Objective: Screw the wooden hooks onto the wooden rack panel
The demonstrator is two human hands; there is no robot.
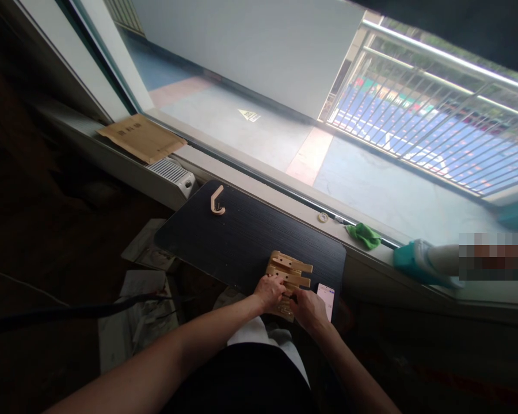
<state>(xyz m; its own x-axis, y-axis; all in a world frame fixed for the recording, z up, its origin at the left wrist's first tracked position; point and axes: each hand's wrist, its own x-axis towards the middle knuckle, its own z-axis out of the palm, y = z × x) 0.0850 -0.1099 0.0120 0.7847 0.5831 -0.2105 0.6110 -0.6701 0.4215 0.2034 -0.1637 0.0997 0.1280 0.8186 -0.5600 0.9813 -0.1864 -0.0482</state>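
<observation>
L hand [270, 291] on & R hand [308, 308] curled at slatted wooden pc [290, 277], near edge of blk table [250, 236], can't tell if clamped; prob. light, stiff, best held by sides

The person wears a black top [242, 379] with white clothing [251, 332] beyond it, forearms [194, 344] bare.

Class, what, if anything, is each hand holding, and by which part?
The left hand and right hand are at the nearer part of the wooden pieces; what exactly either grips cannot be told.
</observation>
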